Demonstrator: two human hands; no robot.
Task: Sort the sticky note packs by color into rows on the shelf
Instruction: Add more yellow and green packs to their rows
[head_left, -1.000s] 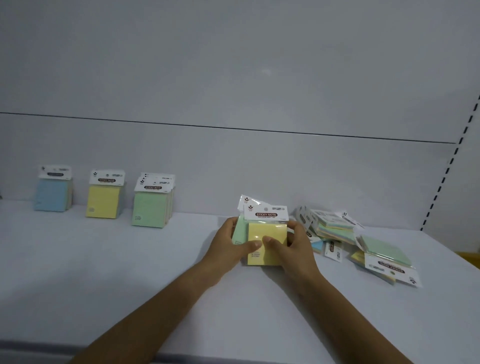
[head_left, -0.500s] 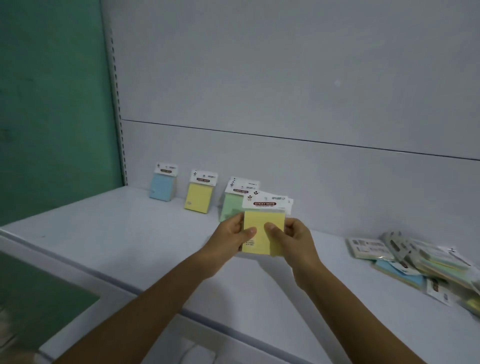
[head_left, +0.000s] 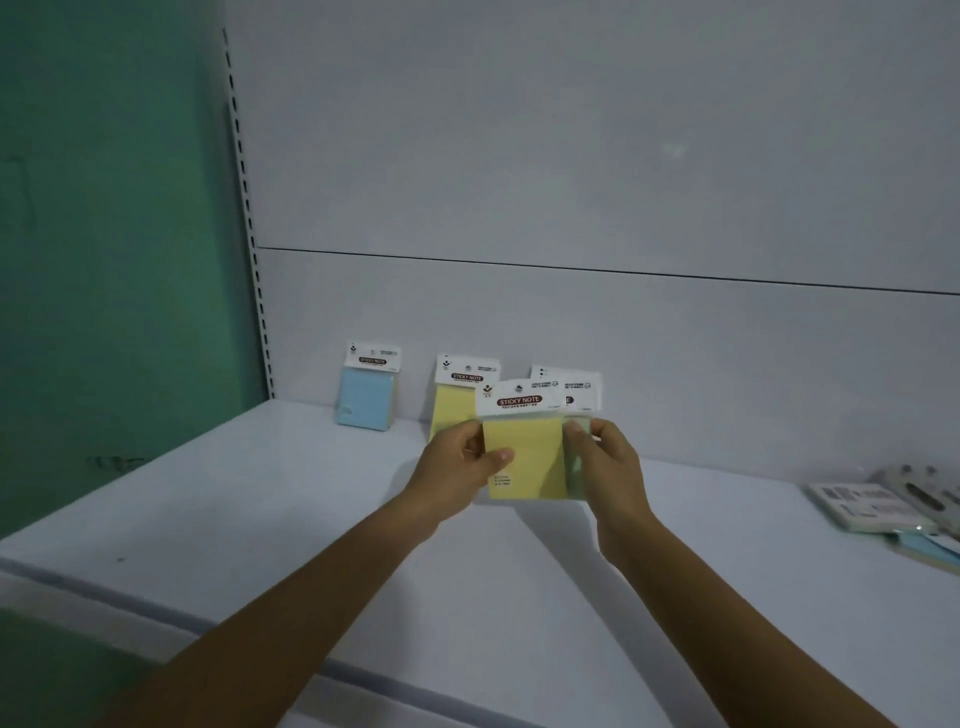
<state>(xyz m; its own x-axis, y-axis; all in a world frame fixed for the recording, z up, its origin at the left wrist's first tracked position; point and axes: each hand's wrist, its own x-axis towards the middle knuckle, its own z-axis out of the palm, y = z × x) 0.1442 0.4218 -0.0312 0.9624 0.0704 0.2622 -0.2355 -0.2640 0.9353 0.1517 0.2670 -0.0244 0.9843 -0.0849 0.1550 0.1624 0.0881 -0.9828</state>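
Yellow pack, upright, sits pinched in our left hand; our right hand grips what may be a green pack. Yellow row stands just behind, leftward.

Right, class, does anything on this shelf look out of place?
Yes: the pile of sticky note packs at the shelf's right end lies flat, overlapping and mixed in colour, while the blue pack and yellow pack stand upright against the back panel.
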